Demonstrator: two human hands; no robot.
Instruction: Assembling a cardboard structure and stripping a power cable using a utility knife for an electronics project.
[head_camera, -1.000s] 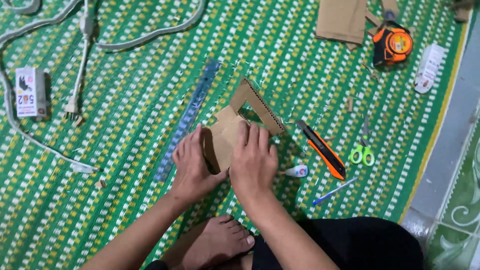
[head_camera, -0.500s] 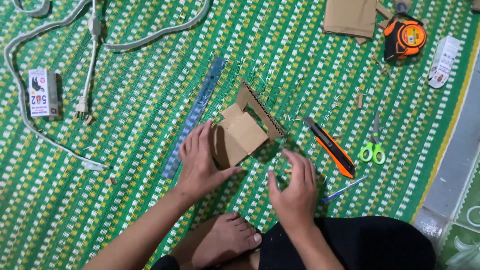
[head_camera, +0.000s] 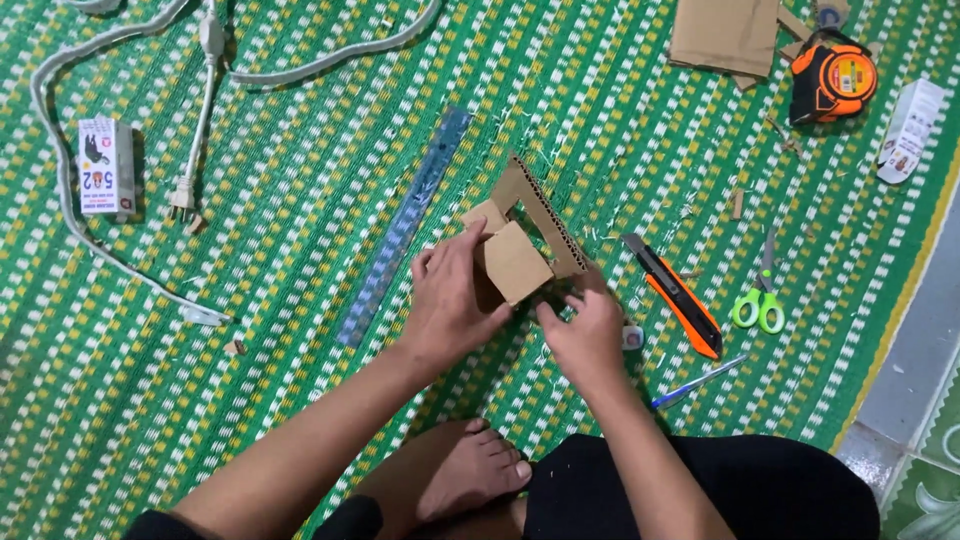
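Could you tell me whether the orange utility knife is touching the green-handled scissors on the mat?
Apart. The head view shows the orange utility knife and the green-handled scissors lying side by side, with a strip of bare green mat between them.

Cardboard piece between ruler and knife

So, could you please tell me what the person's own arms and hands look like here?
Both forearms are bare, with no sleeves reaching them. The left hand and right hand wear no gloves, and no rings, watch or bracelets are visible. Dark clothing shows only near the bottom edge.
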